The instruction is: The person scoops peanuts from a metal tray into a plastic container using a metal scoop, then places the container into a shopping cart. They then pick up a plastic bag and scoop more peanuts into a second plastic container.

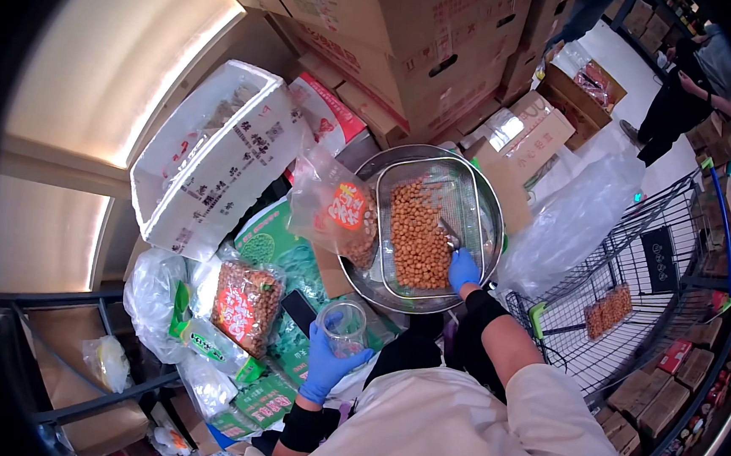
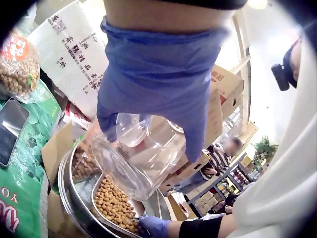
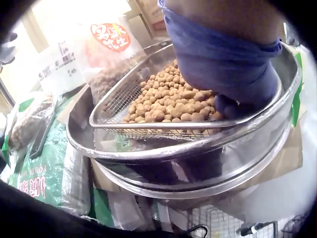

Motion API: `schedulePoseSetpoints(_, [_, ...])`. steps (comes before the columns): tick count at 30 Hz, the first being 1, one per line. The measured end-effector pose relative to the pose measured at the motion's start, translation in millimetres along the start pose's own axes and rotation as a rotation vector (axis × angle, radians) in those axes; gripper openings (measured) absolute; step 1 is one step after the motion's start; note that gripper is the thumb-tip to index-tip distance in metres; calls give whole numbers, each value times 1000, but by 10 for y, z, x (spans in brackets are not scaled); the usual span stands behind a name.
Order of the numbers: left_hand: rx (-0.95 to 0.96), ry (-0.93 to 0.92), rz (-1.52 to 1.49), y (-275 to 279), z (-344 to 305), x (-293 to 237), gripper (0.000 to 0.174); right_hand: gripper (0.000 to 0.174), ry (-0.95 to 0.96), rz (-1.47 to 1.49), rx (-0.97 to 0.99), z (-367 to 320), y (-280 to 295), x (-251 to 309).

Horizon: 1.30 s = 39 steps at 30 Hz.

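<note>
My gloved left hand (image 1: 328, 368) grips a clear plastic jar (image 1: 345, 332), thumb and fingers spread around it; the left wrist view shows the jar (image 2: 124, 171) see-through. With my gloved right hand (image 1: 465, 270) I hold a small metal scoop (image 1: 449, 232) at the right side of the round brown coated nuts (image 1: 415, 244). The nuts fill much of a wire mesh basket (image 1: 460, 184), which sits in a wide round steel pan (image 3: 223, 168). In the right wrist view the right hand (image 3: 225, 64) hides the scoop.
A printed plastic bag of nuts (image 1: 346, 205) leans at the pan's left. A phone (image 1: 300, 312) and a full nut bag (image 1: 246, 304) lie on green sacks. Stacked cartons (image 1: 395, 52) rise behind, beside a white foam box (image 1: 217, 175). A shopping cart (image 1: 607, 287) stands right.
</note>
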<state>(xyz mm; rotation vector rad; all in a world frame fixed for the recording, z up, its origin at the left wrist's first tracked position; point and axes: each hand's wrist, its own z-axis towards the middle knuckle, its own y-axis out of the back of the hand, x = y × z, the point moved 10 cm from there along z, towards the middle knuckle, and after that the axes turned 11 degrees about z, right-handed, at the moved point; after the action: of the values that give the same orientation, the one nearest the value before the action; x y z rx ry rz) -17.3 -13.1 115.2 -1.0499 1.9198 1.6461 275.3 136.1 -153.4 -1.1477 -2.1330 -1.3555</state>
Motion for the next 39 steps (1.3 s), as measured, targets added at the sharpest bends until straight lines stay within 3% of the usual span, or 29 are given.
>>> schedulePoseSetpoints(3, [-4,-5,2,12,40,62,89,28,35,16,88,91,-115,-95])
schedulePoseSetpoints(6, [-12,-45,48,29,129,49,87,35,189,-45,165,174,-179,-57])
schedulePoseSetpoints(9, [-5,-80,128,67,235,-57,85,39,189,-39,324,241,-274,-86])
schedulePoseSetpoints(11, [2,-90,150,78,294,-43,83,40,294,-86,426,223,-391,-8])
schedulePoseSetpoints(18, [53,-96,228,61,522,31,83,40,247,-47,617,150,-584,149])
schedulePoseSetpoints(20, [55,-105,256,33,603,16,84,40,79,189,712,101,-671,110])
schedulePoseSetpoints(21, [30,-142,304,0,650,26,83,40,82,185,713,81,-656,139])
schedulePoseSetpoints(29, [12,-127,235,-457,1140,256,86,38,1,330,607,-187,34,365])
schedulePoseSetpoints(31, [-19,-255,233,-542,1235,90,87,37,31,367,586,-209,235,397])
schedulePoseSetpoints(34, [-2,-282,343,-736,1360,44,87,35,122,381,570,-307,669,670])
schedulePoseSetpoints(38, [-12,-365,330,-849,1439,-237,83,35,44,336,635,-453,984,835])
schedulePoseSetpoints(39, [-16,-367,323,-870,1462,-307,83,36,129,278,625,-466,1027,900])
